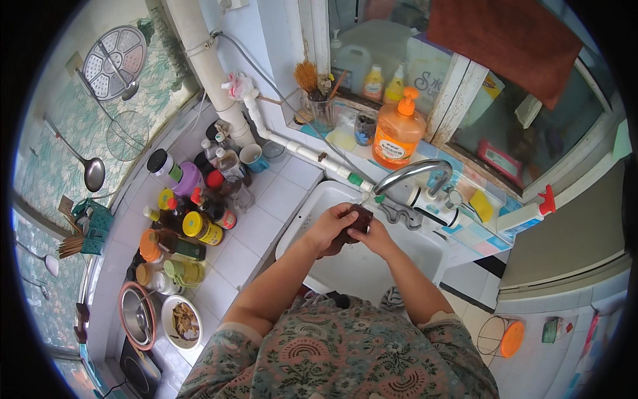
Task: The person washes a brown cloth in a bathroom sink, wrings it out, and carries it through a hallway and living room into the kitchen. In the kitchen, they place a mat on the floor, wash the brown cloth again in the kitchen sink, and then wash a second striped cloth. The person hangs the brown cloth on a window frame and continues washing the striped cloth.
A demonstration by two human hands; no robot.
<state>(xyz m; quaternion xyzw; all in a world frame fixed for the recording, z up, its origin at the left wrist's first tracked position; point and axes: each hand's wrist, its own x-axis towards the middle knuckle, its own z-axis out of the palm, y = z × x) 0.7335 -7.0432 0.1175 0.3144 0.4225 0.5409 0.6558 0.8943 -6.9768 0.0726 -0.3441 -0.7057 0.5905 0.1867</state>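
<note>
Dark reddish-brown object (pixel 354 223), small and rounded, sits between both of my hands above the white sink (pixel 312 209), just below the outlet of the curved metal faucet (pixel 415 171). My left hand (pixel 330 227) wraps the object from the left side, fingers (pixel 347 214) curled over its top and clenched on it. My right hand (pixel 376 237) supports the same object from the right and from underneath, its fingers closed against it; both hands touch each other around the object. I cannot tell what the object is, as the hands cover most of it. Both forearms enter from the lower edge, above a floral-patterned garment. On the tiled sill behind the faucet stands an orange pump bottle (pixel 397 132), with a glass jar of brushes (pixel 321 106) to its left. A white spray bottle with a red trigger (pixel 530 211) lies on the ledge to the right of the faucet. On the white tiled counter (pixel 266 213) to the left of the sink stands a cluster of condiment bottles and jars (pixel 189 213), well apart from my hands. A blue cup (pixel 252 157) stands near the white pipe (pixel 279 136).
</note>
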